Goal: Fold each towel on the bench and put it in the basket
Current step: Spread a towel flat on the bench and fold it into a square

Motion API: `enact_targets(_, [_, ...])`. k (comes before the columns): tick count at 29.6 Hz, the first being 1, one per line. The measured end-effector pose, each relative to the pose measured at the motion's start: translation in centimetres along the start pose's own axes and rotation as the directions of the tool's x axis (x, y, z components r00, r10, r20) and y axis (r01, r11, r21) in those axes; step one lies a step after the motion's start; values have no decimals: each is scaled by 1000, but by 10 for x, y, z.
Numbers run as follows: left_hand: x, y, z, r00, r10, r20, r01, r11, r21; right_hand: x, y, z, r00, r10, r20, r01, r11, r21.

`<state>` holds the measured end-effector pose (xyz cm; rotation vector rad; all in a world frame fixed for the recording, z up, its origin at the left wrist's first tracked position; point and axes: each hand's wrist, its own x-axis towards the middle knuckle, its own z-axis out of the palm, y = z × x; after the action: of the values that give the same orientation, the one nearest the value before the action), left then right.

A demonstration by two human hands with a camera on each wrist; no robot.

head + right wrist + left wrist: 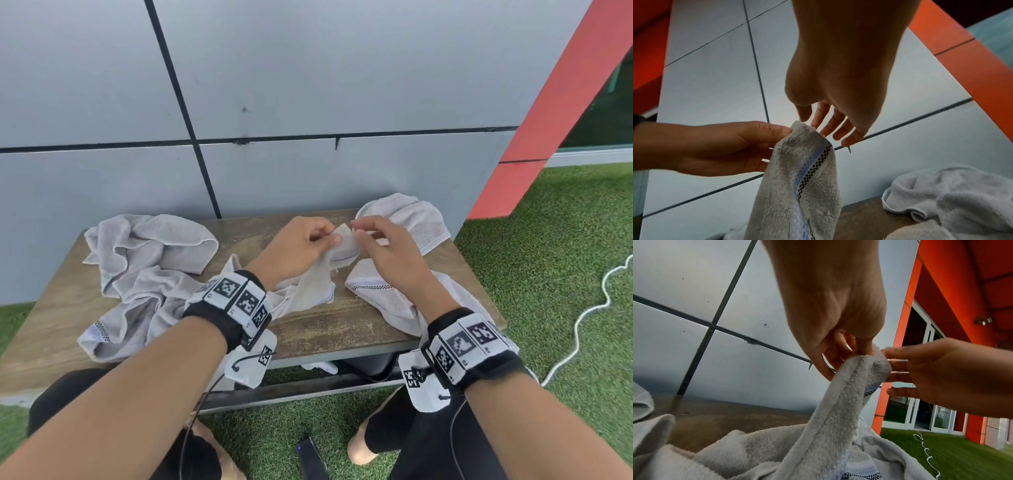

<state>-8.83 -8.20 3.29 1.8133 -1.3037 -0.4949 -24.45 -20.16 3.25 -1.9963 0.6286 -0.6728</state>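
Note:
Several pale grey towels lie crumpled on the wooden bench [325, 329]. Between thumb and fingers, my left hand [330, 238] [859, 352] [781, 133] pinches one corner of a towel with a checkered blue border [318, 284] [838, 402] [803, 178]. That corner is lifted, and the towel's other end trails on the bench. My right hand [358, 231] [892, 368] [810, 121] meets the same corner with straight, spread fingers that touch it without gripping. No basket is in view.
Other towels lie at the back left [147, 240], front left [137, 308], back right [411, 216] and front right [380, 291]. A grey panel wall [308, 85] stands behind the bench, with a red column [534, 137] to the right. A white cord [589, 308] runs over the grass.

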Motion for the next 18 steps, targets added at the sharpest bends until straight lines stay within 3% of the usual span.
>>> enact_targets(2, [1,5,0,999,17,45,-17,1000,-18,2,-7,2,997,-29,78,31,999,-30])
enact_targets(4, [0,8,2,998,9,56,-7,999,-40,7,-9,3,999,-36,36,38,997,-65])
enact_targets(7, [-5,5,2,994,-28,108,32,999,-36,17,-10,1,993,-16,-117,8,998,-66])
enact_targets(10, [-13,-6,-10,983,-80,165,76,997,30,33,-9,-18,939,54,-338,-55,998,8])
enact_targets(13, [-17,-19,-36,989,-134,69,125,986,112,43,-3,-38,892,145,-428,-125,989,75])
enact_targets(18, [-12,-27,-74,985,-163,-64,174,947,270,41,0,-45,893,177,-414,-173,984,46])
